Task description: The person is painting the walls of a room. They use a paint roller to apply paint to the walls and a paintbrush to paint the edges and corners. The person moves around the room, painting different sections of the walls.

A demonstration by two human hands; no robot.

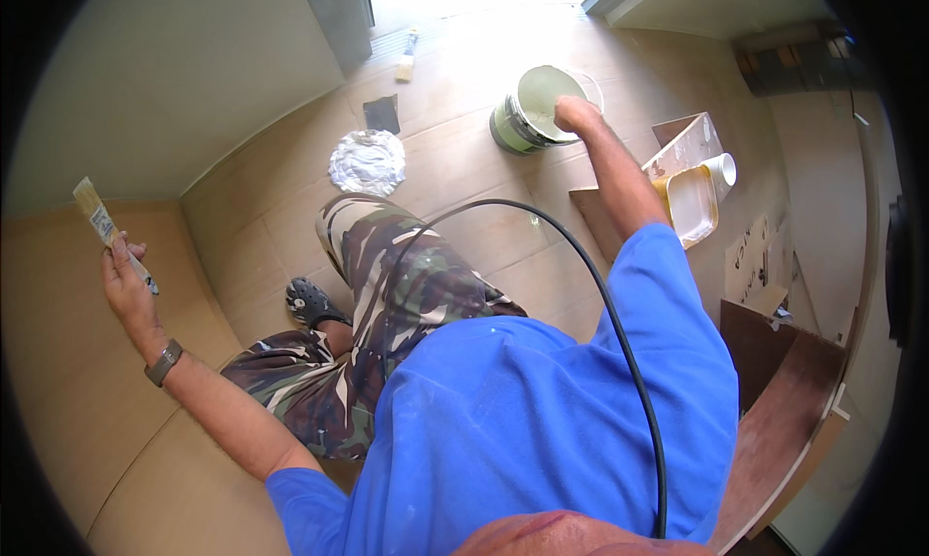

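Observation:
My left hand [133, 287], out at the left, is closed round the handle of a flat paintbrush [97, 215] with pale bristles pointing up and away. At the far right of centre, my right hand [578, 117] is closed over the opening of a green bucket [515, 128]. Whatever its fingers hold, if anything, is hidden from this view. Pale greenish material [544, 84] shows inside the bucket, and its thin handle rests out to the right side.
A second paintbrush [405, 60], a dark square sheet [382, 115] and a crumpled white plastic piece [369, 162] lie on the tiled floor [455, 169]. Right of the bucket are an open yellowish container [691, 208], a white cup [724, 169] and boards [692, 140]. A black cable [581, 251] arcs across.

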